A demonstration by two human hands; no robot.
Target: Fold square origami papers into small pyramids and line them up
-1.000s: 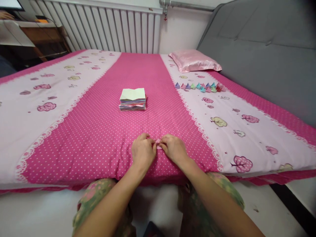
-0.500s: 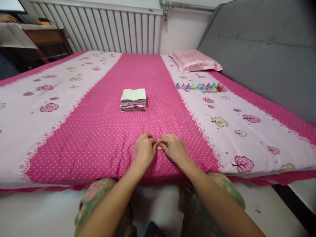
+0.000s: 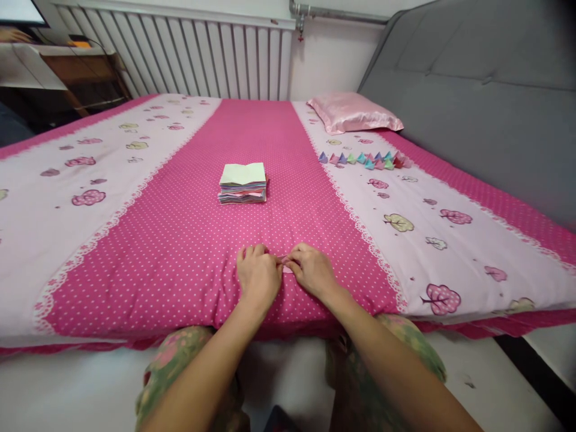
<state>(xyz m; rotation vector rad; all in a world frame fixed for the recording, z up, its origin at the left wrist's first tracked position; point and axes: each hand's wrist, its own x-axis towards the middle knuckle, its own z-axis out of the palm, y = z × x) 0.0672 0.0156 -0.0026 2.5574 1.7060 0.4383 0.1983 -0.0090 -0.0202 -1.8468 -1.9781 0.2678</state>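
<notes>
Between my two hands, close to the front edge of the bed, is a small piece of pink paper (image 3: 287,269), partly hidden by fingers. My left hand (image 3: 260,273) pinches its left side with thumb and forefinger. My right hand (image 3: 312,270) grips the right side of the same paper, fingers curled. Beyond the hands, a stack of coloured paper sheets (image 3: 243,183) with a pale creased sheet on top lies on the pink dotted bedspread (image 3: 180,240). Farther right stand rows of small folded paper pieces (image 3: 369,159) in several colours.
A pink satin pillow (image 3: 353,112) lies near the grey padded headboard (image 3: 486,96). A white radiator (image 3: 193,54) runs along the far wall. At the far left, another person's hand (image 3: 13,36) is by a desk (image 3: 85,66) with a screen.
My left hand has moved slightly left, and the gap between my hands has widened. More of the pink paper shows between them. The stack and the folded pieces stay put.
</notes>
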